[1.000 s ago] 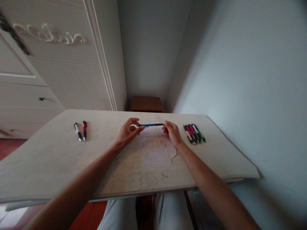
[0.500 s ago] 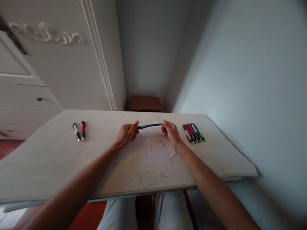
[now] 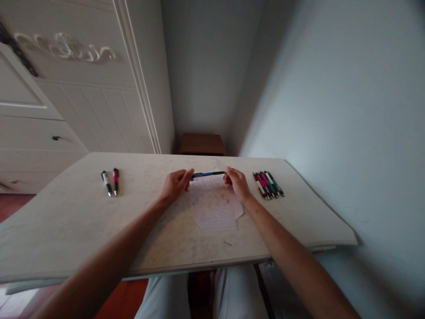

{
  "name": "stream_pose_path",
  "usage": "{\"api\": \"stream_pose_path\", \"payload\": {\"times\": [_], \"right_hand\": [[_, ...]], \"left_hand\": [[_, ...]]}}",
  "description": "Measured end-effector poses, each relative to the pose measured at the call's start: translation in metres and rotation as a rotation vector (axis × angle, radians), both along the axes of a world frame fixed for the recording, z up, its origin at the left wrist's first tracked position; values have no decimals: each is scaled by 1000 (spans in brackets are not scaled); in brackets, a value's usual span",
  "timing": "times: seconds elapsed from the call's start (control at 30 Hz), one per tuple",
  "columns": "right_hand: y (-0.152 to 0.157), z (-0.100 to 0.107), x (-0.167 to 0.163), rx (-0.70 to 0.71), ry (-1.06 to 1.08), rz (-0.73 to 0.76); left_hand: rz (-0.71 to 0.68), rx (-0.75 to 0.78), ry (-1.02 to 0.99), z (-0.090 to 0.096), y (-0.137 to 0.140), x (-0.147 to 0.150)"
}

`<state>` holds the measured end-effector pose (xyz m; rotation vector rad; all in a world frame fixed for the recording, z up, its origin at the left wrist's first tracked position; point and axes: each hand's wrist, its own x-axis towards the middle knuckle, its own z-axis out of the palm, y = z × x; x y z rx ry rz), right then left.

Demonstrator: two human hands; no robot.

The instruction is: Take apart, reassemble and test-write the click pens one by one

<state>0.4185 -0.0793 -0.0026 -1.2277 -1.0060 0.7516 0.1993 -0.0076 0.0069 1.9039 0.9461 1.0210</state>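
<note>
A blue and black pen (image 3: 209,174) is held lengthwise between my two hands, above the far part of some written-on paper (image 3: 214,206). My left hand (image 3: 177,182) pinches its left end between thumb and fingers. At the dark right end, my right hand (image 3: 236,181) has thumb and fingertips closed on the pen. The paper lies flat on the pale table (image 3: 159,248), one sheet partly over another.
Left on the table lie a white pen (image 3: 106,182) and a pink pen (image 3: 116,180), side by side. To the right is a row of several pens (image 3: 268,184). A wall (image 3: 348,133) borders the right side; a white cabinet (image 3: 99,102) stands at left.
My left hand has shifted very slightly to the right along the pen. My right hand and the laid-out pens look the same.
</note>
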Motion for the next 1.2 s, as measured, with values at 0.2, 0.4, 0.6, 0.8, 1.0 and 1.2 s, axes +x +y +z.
{"api": "stream_pose_path", "payload": {"times": [0.2, 0.4, 0.6, 0.8, 1.0, 1.2], "right_hand": [[0, -1, 1, 9, -5, -10], [0, 0, 2, 21, 3, -6], [1, 0, 11, 52, -39, -45], [1, 0, 24, 33, -93, -119], [-1, 2, 32, 5, -142, -159], [-2, 0, 34, -36, -284, -165]], "left_hand": [[81, -64, 47, -3, 0, -1], [93, -45, 11, -1, 5, -3], [92, -64, -150, -4, 20, -7], [67, -31, -159, -6, 28, -12], [8, 79, -95, -11, 33, -15], [-17, 180, -40, -7, 32, -17]]}}
